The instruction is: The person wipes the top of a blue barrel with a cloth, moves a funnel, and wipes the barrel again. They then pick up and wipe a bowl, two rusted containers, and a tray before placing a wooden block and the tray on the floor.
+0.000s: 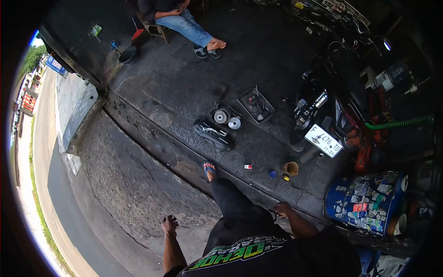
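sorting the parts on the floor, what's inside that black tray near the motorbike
The black tray holds a few small dark parts and what look like hand tools, too small to identify. Anything lying beneath them is covered. Two round metal parts sit in a separate tray beside it.

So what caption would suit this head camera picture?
Both hands hang free above a workshop floor strewn with engine parts.

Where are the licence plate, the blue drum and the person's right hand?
licence plate (324,141): head view, middle of the white face.
blue drum (364,203): head view, sticker-covered side wall.
right hand (282,209): head view, back of the hand, by the hip.
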A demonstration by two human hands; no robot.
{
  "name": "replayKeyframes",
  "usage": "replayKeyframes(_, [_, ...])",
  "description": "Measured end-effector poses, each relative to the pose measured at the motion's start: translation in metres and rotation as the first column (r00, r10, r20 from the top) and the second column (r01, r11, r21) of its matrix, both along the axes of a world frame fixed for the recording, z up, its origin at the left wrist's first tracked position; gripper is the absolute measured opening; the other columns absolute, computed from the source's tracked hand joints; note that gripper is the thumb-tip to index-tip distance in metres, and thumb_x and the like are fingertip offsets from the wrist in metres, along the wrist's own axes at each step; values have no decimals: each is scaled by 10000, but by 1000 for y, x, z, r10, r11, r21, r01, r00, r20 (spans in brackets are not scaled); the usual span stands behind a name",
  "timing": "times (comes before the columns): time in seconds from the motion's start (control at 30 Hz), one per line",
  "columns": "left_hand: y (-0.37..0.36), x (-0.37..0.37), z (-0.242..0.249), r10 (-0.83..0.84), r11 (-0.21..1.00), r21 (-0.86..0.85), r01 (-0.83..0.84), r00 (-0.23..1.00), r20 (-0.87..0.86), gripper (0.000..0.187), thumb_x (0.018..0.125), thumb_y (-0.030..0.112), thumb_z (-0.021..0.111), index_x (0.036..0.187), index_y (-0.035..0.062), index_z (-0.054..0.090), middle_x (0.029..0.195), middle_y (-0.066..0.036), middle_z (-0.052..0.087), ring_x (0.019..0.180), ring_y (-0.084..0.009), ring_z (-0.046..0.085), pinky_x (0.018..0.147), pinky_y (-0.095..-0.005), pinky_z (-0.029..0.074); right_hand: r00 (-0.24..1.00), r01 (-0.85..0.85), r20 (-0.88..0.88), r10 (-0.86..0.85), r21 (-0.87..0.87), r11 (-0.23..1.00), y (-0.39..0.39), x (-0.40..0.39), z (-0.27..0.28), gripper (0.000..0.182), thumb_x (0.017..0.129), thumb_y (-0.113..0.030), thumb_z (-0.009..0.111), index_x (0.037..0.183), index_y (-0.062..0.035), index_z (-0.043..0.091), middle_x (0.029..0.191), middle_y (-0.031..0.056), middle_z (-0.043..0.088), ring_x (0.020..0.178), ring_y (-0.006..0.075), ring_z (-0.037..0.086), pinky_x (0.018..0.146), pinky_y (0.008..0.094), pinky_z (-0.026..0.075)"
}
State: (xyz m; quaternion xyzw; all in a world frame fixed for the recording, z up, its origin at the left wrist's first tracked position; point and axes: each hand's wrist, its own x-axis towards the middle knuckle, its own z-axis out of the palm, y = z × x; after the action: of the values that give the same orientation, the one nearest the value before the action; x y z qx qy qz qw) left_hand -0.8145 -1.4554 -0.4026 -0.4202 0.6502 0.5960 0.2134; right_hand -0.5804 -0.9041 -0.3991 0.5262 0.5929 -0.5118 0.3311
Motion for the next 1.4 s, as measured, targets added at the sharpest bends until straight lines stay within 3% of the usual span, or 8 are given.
replayKeyframes(0.23, [9,-201,-14,-78,997,27,74,971,226,320,884,271,536,1078,18,561,850,-173,647,558,-224,576,463,-335,468,957,282,-110,-269,129,951,36,-229,-43,181,851,-151,622,691,-89,561,594,53,531,467,163,523,397,290,406])
replayKeyframes(0.33, [18,-286,1,-321,947,33,321,929,187,298,894,275,535,1072,39,572,837,-155,649,549,-208,565,461,-325,462,711,567,-493,-501,-19,823,38,-364,18,244,858,-92,685,1064,-39,566,754,40,584,545,112,527,452,280,427])
replayKeyframes(0.5, [52,-467,10,-439,894,-20,447,885,156,302,916,307,526,1068,51,581,831,-133,654,544,-190,558,462,-305,456,614,420,-747,-255,36,907,32,-507,113,259,865,-76,683,1090,-30,563,750,36,583,589,105,537,505,258,444])
replayKeyframes(0.77, [98,-784,-19,-593,757,438,485,791,149,243,872,319,557,981,101,554,778,-77,603,522,-153,486,464,-290,422,407,912,-160,-899,137,388,-14,-526,14,121,834,-129,641,926,-122,562,640,24,515,506,145,525,375,306,392])
replayKeyframes(1.0, [268,-1003,40,-711,650,-162,743,669,215,87,823,212,560,854,136,529,672,-45,528,434,-135,351,379,-278,308,135,991,-105,-985,33,133,-114,-577,37,83,799,-88,643,750,-82,576,578,67,489,439,201,496,349,368,373])
replayKeyframes(1.23, [501,-1125,11,-829,541,297,787,558,34,75,845,140,559,876,88,603,730,-49,598,461,-146,471,390,-264,373,316,946,93,-944,51,321,-18,-690,16,100,870,-159,623,849,-67,589,652,117,594,503,223,571,418,358,466])
replayKeyframes(1.3, [575,-1106,18,-875,442,39,896,440,-203,175,878,163,557,976,38,630,839,-109,666,530,-194,569,432,-297,454,692,711,234,-683,-59,700,54,-702,-9,116,900,-173,573,821,-92,595,693,106,614,553,220,597,461,360,494])
replayKeyframes(1.4, [670,-1105,-10,-924,358,-50,932,361,122,216,890,124,490,969,-8,641,892,-146,679,658,-248,627,525,-393,512,552,831,29,-833,59,553,157,-705,-115,301,894,-169,539,1153,-19,512,734,68,625,575,199,610,499,341,509])
